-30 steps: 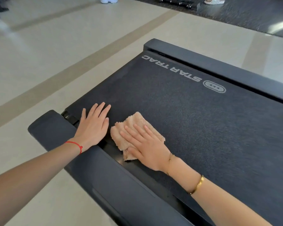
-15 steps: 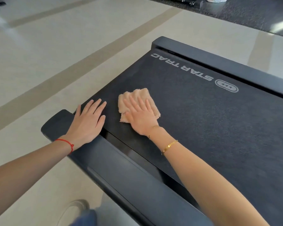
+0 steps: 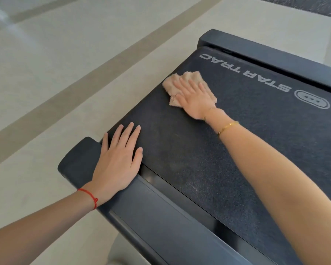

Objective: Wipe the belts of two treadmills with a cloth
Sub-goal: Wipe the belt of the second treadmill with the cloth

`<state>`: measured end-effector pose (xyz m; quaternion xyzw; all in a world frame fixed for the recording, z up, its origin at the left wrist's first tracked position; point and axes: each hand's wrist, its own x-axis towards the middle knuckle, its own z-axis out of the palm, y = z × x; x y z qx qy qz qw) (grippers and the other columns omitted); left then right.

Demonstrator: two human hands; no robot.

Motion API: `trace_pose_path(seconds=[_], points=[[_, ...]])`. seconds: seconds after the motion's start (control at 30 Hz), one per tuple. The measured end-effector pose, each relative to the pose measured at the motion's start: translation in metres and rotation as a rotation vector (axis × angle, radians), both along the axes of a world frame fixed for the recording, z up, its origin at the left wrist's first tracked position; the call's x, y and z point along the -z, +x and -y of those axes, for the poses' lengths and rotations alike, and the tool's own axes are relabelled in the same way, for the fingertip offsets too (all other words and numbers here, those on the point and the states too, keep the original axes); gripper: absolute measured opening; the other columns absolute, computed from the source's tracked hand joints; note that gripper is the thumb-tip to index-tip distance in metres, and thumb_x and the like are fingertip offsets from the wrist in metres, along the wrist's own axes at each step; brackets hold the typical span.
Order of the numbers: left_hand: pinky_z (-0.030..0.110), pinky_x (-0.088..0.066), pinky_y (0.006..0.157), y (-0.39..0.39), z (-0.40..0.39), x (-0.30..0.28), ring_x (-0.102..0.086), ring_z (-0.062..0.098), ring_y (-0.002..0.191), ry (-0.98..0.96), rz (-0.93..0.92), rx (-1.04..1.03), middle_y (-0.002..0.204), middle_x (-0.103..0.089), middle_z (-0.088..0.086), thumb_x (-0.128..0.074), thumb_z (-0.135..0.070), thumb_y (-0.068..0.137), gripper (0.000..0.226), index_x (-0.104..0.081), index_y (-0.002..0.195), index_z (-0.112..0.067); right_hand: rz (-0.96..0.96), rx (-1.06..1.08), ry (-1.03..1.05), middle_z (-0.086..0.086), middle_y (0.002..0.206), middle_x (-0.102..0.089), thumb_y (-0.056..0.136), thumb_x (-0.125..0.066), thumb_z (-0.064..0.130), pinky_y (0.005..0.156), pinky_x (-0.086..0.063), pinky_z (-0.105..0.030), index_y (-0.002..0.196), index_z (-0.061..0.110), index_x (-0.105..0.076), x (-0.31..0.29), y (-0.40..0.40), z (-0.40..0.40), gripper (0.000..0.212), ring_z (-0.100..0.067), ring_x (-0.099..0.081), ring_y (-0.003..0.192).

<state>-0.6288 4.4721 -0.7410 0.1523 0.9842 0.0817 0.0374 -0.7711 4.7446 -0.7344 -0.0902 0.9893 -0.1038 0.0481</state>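
A black treadmill belt (image 3: 246, 134) with white STAR TRAC lettering fills the right half of the head view. My right hand (image 3: 193, 99) lies flat on a crumpled beige cloth (image 3: 189, 78), pressing it onto the belt near the belt's rear end, close to the lettering. My left hand (image 3: 118, 159) rests flat with fingers spread at the near corner, half on the belt and half on the dark side rail (image 3: 161, 222). It holds nothing. Only one treadmill is visible.
The far side rail (image 3: 266, 52) borders the belt beyond the lettering. Pale tiled floor (image 3: 55, 83) with a tan stripe lies past the belt's end on the left. A darker mat area shows at the top right corner.
My right hand has slid the cloth away from me across the belt, from beside my left hand to near the lettering. My left hand has stayed planted at the corner.
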Motion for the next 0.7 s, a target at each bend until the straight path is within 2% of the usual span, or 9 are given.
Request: trace_pose_path(seconds=[0.1, 0.17, 0.23, 0.3, 0.4, 0.47, 0.57, 0.7], points=[[0.049, 0.001, 0.125, 0.0, 0.0, 0.001, 0.005, 0.018, 0.154, -0.018, -0.005, 0.006, 0.168, 0.001, -0.006, -0.011, -0.045, 0.103, 0.06, 0.001, 0.16, -0.027, 0.015, 0.212, -0.004, 0.002, 0.166, 0.004, 0.107, -0.012, 0.039, 0.122, 0.005, -0.047, 0.158, 0.026, 0.0, -0.002, -0.035, 0.0, 0.054, -0.028, 0.005, 0.152], [0.048, 0.004, 0.125, 0.0, -0.001, 0.002, 0.007, 0.018, 0.154, -0.028, -0.004, 0.009, 0.168, 0.005, -0.007, -0.005, -0.045, 0.103, 0.06, 0.005, 0.159, -0.028, 0.023, 0.279, -0.013, 0.002, 0.166, 0.004, 0.107, -0.012, 0.037, 0.122, 0.007, -0.048, 0.158, 0.026, -0.001, -0.003, -0.041, 0.011, 0.053, -0.029, 0.006, 0.152], [0.048, 0.004, 0.125, 0.0, -0.001, 0.001, 0.008, 0.019, 0.154, -0.052, 0.004, 0.017, 0.168, 0.006, -0.006, -0.003, -0.048, 0.099, 0.064, 0.007, 0.159, -0.027, 0.012, 0.184, 0.016, -0.001, 0.166, 0.002, 0.107, -0.013, 0.035, 0.122, 0.006, -0.048, 0.158, 0.023, -0.002, -0.002, -0.032, 0.027, 0.054, -0.031, 0.006, 0.152], [0.05, 0.002, 0.125, -0.001, -0.001, -0.001, 0.006, 0.02, 0.155, -0.073, 0.002, 0.023, 0.168, 0.006, -0.005, -0.001, -0.049, 0.097, 0.067, 0.006, 0.159, -0.026, -0.024, 0.004, 0.032, -0.002, 0.166, 0.001, 0.107, -0.015, 0.035, 0.121, 0.006, -0.047, 0.158, 0.023, -0.002, 0.001, -0.011, 0.044, 0.054, -0.031, 0.004, 0.152], [0.052, -0.003, 0.125, -0.001, -0.001, -0.002, 0.001, 0.023, 0.155, -0.079, 0.006, 0.037, 0.168, 0.001, -0.002, -0.004, -0.048, 0.098, 0.067, 0.002, 0.16, -0.023, -0.043, -0.221, -0.005, 0.004, 0.166, -0.003, 0.107, -0.018, 0.039, 0.123, 0.004, -0.045, 0.158, 0.03, -0.005, 0.006, 0.024, 0.056, 0.053, -0.023, 0.002, 0.152], [0.053, -0.005, 0.124, -0.001, -0.001, -0.002, -0.002, 0.025, 0.155, -0.085, 0.006, 0.041, 0.168, -0.002, -0.001, -0.006, -0.047, 0.099, 0.066, 0.0, 0.16, -0.022, -0.035, -0.265, -0.019, 0.007, 0.165, -0.005, 0.107, -0.02, 0.041, 0.123, 0.003, -0.043, 0.157, 0.032, -0.007, 0.006, 0.03, 0.049, 0.053, -0.02, 0.001, 0.152], [0.054, -0.007, 0.124, -0.001, 0.0, 0.0, -0.004, 0.026, 0.155, -0.088, 0.005, 0.045, 0.168, -0.003, -0.001, -0.008, -0.047, 0.1, 0.065, -0.001, 0.16, -0.023, -0.044, -0.159, 0.027, 0.003, 0.166, -0.002, 0.107, -0.017, 0.04, 0.123, 0.003, -0.044, 0.158, 0.029, -0.004, 0.002, 0.0, 0.022, 0.053, -0.023, 0.004, 0.153], [0.053, -0.009, 0.124, -0.002, 0.001, 0.003, -0.004, 0.026, 0.155, -0.08, -0.007, 0.047, 0.168, -0.003, -0.001, -0.009, -0.047, 0.101, 0.065, 0.002, 0.16, -0.024, -0.005, 0.207, 0.059, -0.002, 0.166, 0.003, 0.107, -0.012, 0.039, 0.123, 0.005, -0.046, 0.158, 0.023, 0.001, -0.007, -0.052, -0.03, 0.055, -0.027, 0.006, 0.152]])
